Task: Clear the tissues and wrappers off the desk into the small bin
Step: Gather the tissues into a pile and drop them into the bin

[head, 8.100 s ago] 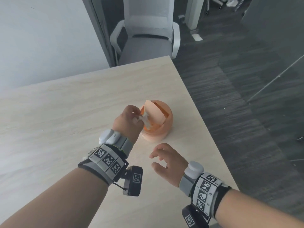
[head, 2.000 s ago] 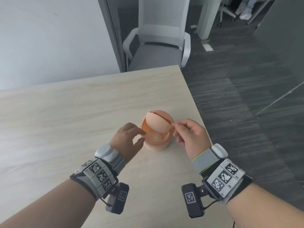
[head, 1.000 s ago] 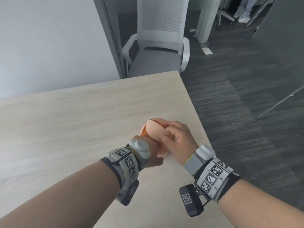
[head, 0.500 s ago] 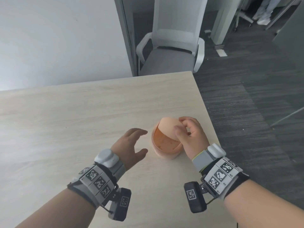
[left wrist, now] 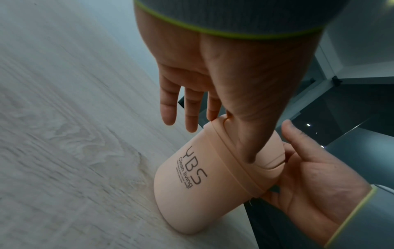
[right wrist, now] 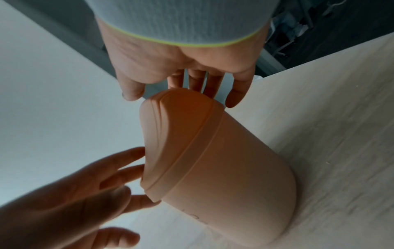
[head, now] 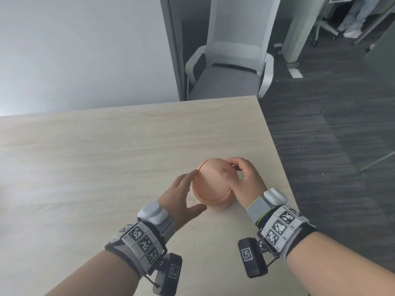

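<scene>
A small peach bin (head: 211, 189) marked "YBS Clean living" (left wrist: 192, 176) stands near the desk's right edge, its domed swing lid (right wrist: 177, 126) shut. My left hand (head: 183, 193) lies against the bin's left side, fingers (left wrist: 189, 109) straight and fingertips on the rim. From the other side my right hand (head: 245, 178) cups the lid loosely, palm (left wrist: 309, 176) towards the bin and fingers (right wrist: 213, 84) nearly straight behind its top. Neither hand holds anything. I see no tissues or wrappers in any view.
The pale wood desk (head: 106, 167) ends just right of the bin, over dark carpet (head: 331, 167). A grey office chair (head: 230, 71) stands beyond the far edge beside a white wall. A person's legs (head: 352, 16) show far back right.
The bin's lid, open half a second ago, is now shut. My left hand has moved in to touch the bin's left side. My right hand went from pinching the lid to cupping it.
</scene>
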Tool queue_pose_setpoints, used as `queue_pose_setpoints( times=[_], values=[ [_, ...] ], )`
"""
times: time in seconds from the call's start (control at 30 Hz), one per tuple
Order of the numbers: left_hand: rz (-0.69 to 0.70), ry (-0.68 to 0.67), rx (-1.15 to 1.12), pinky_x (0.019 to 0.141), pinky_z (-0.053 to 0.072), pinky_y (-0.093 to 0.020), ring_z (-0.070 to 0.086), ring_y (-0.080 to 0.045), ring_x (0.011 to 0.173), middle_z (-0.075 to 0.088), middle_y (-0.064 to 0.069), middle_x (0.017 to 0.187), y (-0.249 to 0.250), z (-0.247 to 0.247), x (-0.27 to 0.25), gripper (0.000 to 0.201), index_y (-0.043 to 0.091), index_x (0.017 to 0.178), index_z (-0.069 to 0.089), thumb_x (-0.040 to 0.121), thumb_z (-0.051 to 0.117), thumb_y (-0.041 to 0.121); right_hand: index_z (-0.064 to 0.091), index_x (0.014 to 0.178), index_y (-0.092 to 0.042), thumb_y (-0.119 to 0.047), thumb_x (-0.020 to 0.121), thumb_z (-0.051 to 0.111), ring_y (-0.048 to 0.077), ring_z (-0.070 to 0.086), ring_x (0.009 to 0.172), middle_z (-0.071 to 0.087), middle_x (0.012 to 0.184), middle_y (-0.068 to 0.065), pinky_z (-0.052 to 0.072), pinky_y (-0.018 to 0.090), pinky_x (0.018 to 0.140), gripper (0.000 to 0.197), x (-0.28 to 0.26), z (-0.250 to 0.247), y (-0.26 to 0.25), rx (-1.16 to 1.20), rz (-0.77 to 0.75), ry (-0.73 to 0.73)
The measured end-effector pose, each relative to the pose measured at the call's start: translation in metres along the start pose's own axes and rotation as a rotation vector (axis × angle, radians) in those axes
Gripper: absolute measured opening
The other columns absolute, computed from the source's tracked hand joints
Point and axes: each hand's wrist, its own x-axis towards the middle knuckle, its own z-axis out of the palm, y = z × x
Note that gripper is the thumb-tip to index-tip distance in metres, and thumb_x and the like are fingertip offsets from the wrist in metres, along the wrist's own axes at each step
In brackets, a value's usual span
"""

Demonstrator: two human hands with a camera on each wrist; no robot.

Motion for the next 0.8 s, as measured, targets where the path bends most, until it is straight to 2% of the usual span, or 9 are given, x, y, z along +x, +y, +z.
queue_pose_setpoints(
  times=[0.1, 0.23, 0.33, 0.4, 0.53, 0.63, 0.8],
  values=[
    [-0.030, 0.058, 0.023, 0.080, 0.048, -0.022, 0.057, -0.004, 0.109, 0.037, 0.013, 0.145, -0.009, -0.006, -0.008, 0.095, 0.040, 0.150, 0.017, 0.075, 0.075, 0.048, 0.061, 0.119, -0.027, -0.045, 0.079, 0.073, -0.001, 0.053, 0.109, 0.059, 0.117, -0.015, 0.037, 0.007, 0.086, 0.046, -0.007, 0.014, -0.002, -0.056, -0.068, -0.081],
    [-0.109, 0.082, 0.074, 0.074, 0.054, -0.029, 0.061, -0.007, 0.101, 0.038, 0.013, 0.140, -0.018, -0.016, -0.022, 0.106, 0.047, 0.148, 0.010, 0.067, 0.077, 0.058, 0.057, 0.128, -0.028, -0.056, 0.079, 0.060, 0.003, 0.051, 0.120, 0.057, 0.128, -0.014, 0.043, 0.028, 0.101, 0.057, -0.012, 0.036, -0.007, -0.049, -0.113, -0.180],
    [-0.149, 0.078, 0.108, 0.080, 0.054, -0.032, 0.058, -0.014, 0.106, 0.034, 0.009, 0.141, -0.025, -0.023, -0.034, 0.119, 0.046, 0.149, 0.005, 0.057, 0.080, 0.062, 0.050, 0.137, -0.029, -0.056, 0.083, 0.052, 0.007, 0.045, 0.131, 0.051, 0.140, -0.014, 0.037, 0.035, 0.110, 0.060, -0.014, 0.054, -0.013, -0.077, -0.136, -0.310],
    [-0.173, 0.074, 0.126, 0.085, 0.054, -0.036, 0.055, -0.019, 0.112, 0.029, 0.008, 0.145, -0.029, -0.028, -0.043, 0.126, 0.044, 0.150, 0.006, 0.050, 0.081, 0.064, 0.048, 0.140, -0.031, -0.054, 0.084, 0.048, 0.012, 0.042, 0.135, 0.049, 0.144, -0.013, 0.035, 0.039, 0.112, 0.060, -0.015, 0.070, -0.019, -0.122, -0.171, -0.377],
    [-0.240, 0.070, 0.151, 0.085, 0.054, -0.039, 0.054, -0.021, 0.115, 0.032, 0.009, 0.146, -0.038, -0.037, -0.057, 0.130, 0.038, 0.146, 0.014, 0.038, 0.079, 0.067, 0.048, 0.141, -0.028, -0.046, 0.088, 0.049, 0.011, 0.043, 0.134, 0.049, 0.144, -0.011, 0.034, 0.036, 0.112, 0.055, -0.021, 0.093, -0.032, -0.136, -0.176, -0.476],
    [-0.259, 0.075, 0.156, 0.086, 0.053, -0.038, 0.054, -0.021, 0.116, 0.036, 0.009, 0.144, -0.042, -0.041, -0.067, 0.129, 0.036, 0.144, 0.016, 0.035, 0.076, 0.070, 0.047, 0.141, -0.029, -0.048, 0.086, 0.047, 0.009, 0.042, 0.133, 0.049, 0.144, -0.012, 0.033, 0.033, 0.112, 0.058, -0.029, 0.103, -0.044, -0.157, -0.157, -0.484],
    [-0.238, 0.054, 0.128, 0.090, 0.052, -0.039, 0.053, -0.021, 0.118, 0.034, 0.009, 0.147, -0.045, -0.044, -0.070, 0.125, 0.033, 0.146, 0.015, 0.044, 0.079, 0.066, 0.043, 0.144, -0.029, -0.041, 0.092, 0.049, 0.008, 0.040, 0.136, 0.045, 0.149, -0.011, 0.031, 0.030, 0.114, 0.054, -0.037, 0.104, -0.054, -0.210, -0.096, -0.457]
  ],
)
